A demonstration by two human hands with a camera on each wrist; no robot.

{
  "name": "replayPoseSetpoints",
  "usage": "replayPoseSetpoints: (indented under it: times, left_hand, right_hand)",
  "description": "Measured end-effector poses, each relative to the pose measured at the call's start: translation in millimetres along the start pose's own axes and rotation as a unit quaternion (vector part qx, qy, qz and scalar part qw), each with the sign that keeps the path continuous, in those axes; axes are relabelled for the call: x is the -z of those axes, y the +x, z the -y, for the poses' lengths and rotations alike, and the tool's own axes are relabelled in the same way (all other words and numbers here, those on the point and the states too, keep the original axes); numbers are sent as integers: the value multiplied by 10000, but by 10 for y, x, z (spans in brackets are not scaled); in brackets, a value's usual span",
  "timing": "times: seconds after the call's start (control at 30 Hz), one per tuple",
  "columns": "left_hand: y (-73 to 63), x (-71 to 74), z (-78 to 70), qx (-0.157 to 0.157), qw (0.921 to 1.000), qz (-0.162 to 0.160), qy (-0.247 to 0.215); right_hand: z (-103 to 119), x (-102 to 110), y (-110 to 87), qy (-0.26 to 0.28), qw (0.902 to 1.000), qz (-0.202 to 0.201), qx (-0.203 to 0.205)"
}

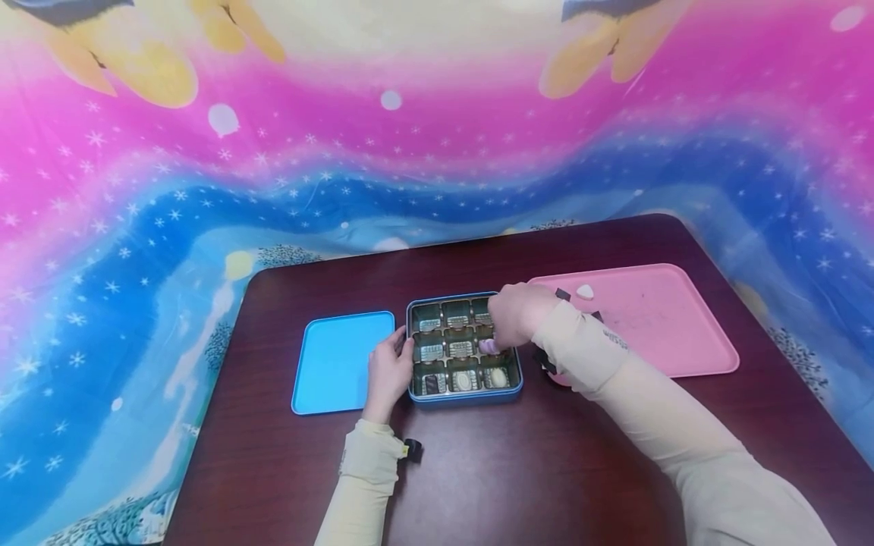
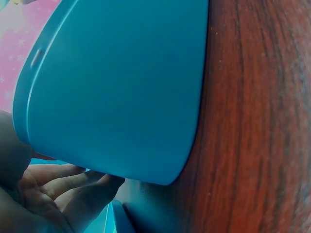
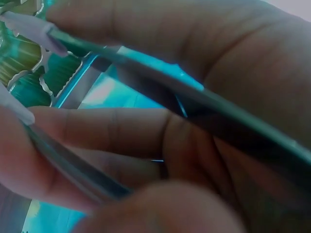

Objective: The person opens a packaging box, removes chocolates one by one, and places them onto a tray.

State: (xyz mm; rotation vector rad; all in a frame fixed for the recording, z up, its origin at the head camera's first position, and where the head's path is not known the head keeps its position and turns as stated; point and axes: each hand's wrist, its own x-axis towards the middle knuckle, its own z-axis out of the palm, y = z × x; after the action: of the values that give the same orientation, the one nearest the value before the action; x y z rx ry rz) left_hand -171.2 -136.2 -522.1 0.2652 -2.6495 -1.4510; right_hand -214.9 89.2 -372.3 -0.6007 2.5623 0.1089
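Beneath the right grip [image 1: 524, 312] and its tweezers [image 3: 233, 121], a 9-compartment blue tin [image 1: 466, 399].

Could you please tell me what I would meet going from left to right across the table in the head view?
Light-blue lid, left hand, blue nine-compartment tin, right hand, pink tray.

A dark reddish-brown table [image 1: 464, 485] (wood grain streaks its surface) bears a flat blue lid [image 1: 334, 371] at left, a blue compartmented tin [image 1: 466, 397] just beside it, and a pink tray [image 1: 672, 326] at right
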Motion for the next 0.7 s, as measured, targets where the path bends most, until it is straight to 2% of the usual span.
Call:
replayPoseSetpoints:
  times: [0.17,0.5,0.7]
  left_hand:
    - [1,0,11,-2,10000,3,-1]
    - [-9,-7,15,47,9999,28,-113]
    - [0,3,10,20,10000,-6,-61]
  right_hand:
    - [31,13,17,-87,10000,-33,-22]
    - [96,-100,103,-354,9994,-22,-57]
    - [60,-105,96,-236,9996,-36,164]
